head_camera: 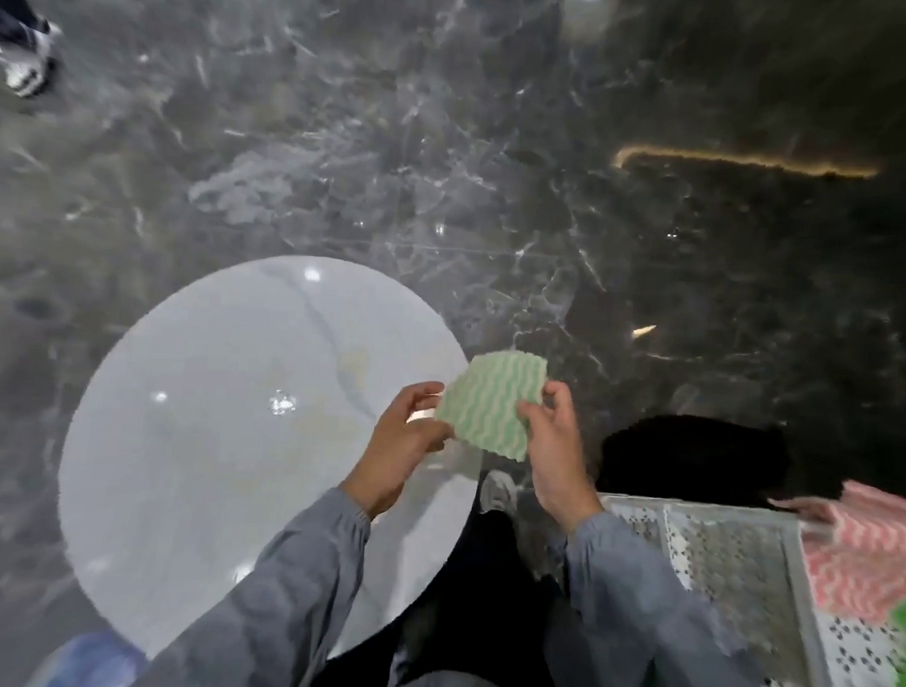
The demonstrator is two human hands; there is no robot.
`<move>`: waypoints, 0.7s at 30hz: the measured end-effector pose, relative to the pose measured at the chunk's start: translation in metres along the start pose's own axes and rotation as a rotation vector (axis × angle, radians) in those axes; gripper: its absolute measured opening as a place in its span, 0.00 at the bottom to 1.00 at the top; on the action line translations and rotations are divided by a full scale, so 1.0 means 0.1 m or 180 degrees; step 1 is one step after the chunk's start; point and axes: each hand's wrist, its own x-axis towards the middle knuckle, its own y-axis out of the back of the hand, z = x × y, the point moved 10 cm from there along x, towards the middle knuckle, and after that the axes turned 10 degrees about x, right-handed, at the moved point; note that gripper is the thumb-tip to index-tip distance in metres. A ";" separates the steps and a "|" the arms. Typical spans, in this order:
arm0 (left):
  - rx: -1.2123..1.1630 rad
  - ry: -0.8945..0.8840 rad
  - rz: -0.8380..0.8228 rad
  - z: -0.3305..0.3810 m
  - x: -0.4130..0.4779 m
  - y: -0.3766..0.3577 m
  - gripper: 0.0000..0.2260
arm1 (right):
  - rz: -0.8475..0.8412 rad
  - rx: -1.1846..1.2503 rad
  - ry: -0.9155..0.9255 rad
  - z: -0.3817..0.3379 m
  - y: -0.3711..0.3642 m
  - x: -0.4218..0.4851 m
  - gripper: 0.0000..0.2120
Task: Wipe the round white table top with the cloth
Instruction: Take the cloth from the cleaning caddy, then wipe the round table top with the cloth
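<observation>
Two hands share one cloth (490, 403): our left hand (401, 434) pinches its left edge and our right hand (555, 449) pinches its right edge, fingers curled on the fabric. We hold this green-and-white wavy cloth spread in the air over the right rim of the round white counter (206, 437). Grey sleeves (288, 584) cover our arms. Dark marble floor (447, 163) surrounds the counter. At our right, a pink striped cloth (854, 552) lies on a perforated grey rack (731, 558).

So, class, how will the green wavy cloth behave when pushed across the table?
Probably floppy: the green cloth bends between left hand and right hand. Likely light: pinching fingers alone hold it. May bunch when pushed.
</observation>
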 end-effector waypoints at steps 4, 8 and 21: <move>-0.0056 0.0141 0.0479 -0.59 -0.11 0.56 0.19 | -0.0517 -0.0560 -0.0163 0.42 -0.64 0.15 0.08; -0.0120 0.0162 0.1121 -1.05 -0.22 1.08 0.17 | -0.1013 -0.0954 -0.0104 0.74 -1.09 0.30 0.07; 0.0257 -0.0467 0.2024 -2.03 -0.54 1.50 0.08 | -0.3004 -0.3621 0.1650 2.20 -1.50 0.10 0.21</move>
